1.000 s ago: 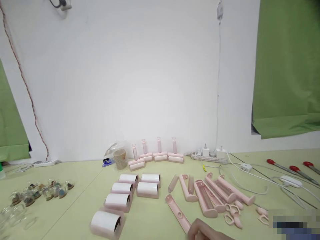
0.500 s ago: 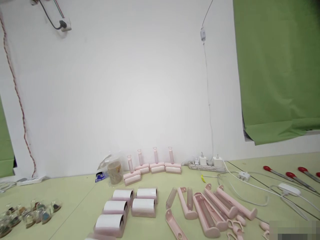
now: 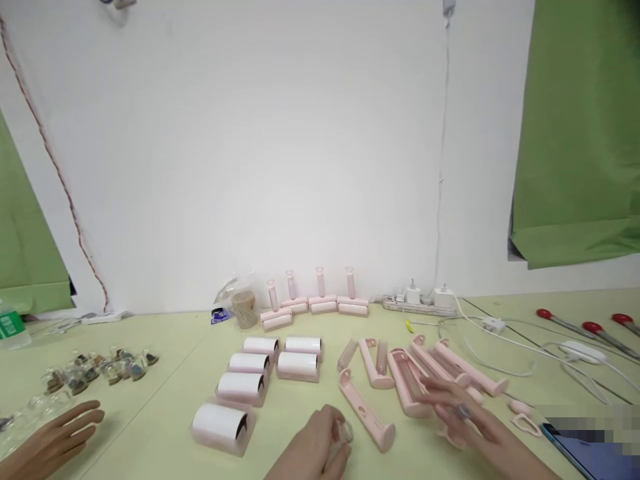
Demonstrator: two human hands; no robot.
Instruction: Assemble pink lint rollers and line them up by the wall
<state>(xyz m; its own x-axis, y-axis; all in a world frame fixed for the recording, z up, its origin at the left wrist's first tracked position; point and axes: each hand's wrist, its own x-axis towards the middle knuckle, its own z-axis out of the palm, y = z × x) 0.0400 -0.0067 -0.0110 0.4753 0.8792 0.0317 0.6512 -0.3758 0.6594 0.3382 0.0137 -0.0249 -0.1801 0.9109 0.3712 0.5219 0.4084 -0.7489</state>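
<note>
My left hand (image 3: 315, 447) is curled at the front middle of the table, closed around a small translucent piece (image 3: 345, 432) that its fingers mostly hide. Beside it lies a pink roller frame (image 3: 367, 413), tilted across the table. Farther right, my right hand (image 3: 467, 413), with a ring on one finger, reaches with stretched fingers over a group of pink roller frames (image 3: 403, 380). Its fingertips overlap the nearest frame; whether they touch it I cannot tell. Under the palm, small pink parts (image 3: 453, 437) are partly covered. Left of my hands stand white sticky rolls (image 3: 220, 423) in pale pink covers.
At the left edge another person's hand (image 3: 60, 437) is spread near small clear domes (image 3: 113, 370). Assembled pink lint rollers (image 3: 324, 303) line the wall. A power strip (image 3: 417, 307) with cables, red-handled tools (image 3: 600, 330) and a phone (image 3: 590, 453) occupy the right side.
The camera view has tilted down and shifted left. Both my hands have come into view from below, and another person's hand shows at the left.
</note>
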